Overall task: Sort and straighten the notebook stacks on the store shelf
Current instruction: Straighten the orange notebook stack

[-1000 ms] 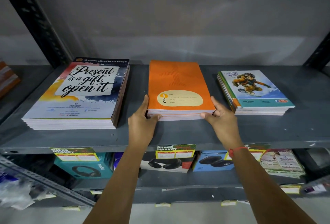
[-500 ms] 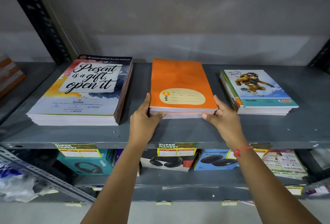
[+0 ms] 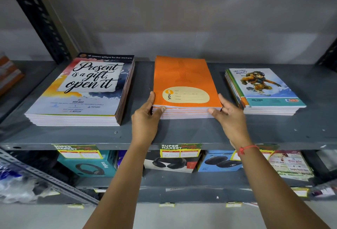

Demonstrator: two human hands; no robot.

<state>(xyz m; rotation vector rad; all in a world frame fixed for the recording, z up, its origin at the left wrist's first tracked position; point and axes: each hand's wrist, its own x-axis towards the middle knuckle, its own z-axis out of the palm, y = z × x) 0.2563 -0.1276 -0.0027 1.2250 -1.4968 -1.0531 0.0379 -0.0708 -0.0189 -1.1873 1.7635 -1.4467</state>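
Three notebook stacks lie on the grey metal shelf [image 3: 182,133]. The orange stack [image 3: 184,79] sits in the middle. My left hand [image 3: 146,117] presses its near left corner, thumb on the front edge, fingers along the side. My right hand [image 3: 228,117] holds the near right corner the same way. To the left lies a larger stack with "Present is a gift, open it" on the cover [image 3: 85,90]. On the right is a smaller stack with a cartoon character cover [image 3: 264,90].
A black slotted upright [image 3: 36,15] stands at the back left. Below the shelf, boxed headphones [image 3: 87,164] and a leaflet pile [image 3: 290,164] sit behind price tags [image 3: 180,150]. Another orange stack [image 3: 9,73] shows at the far left edge.
Both hands stay on the orange stack's near corners. The stack's edges look a little more even, and the view has shifted slightly.
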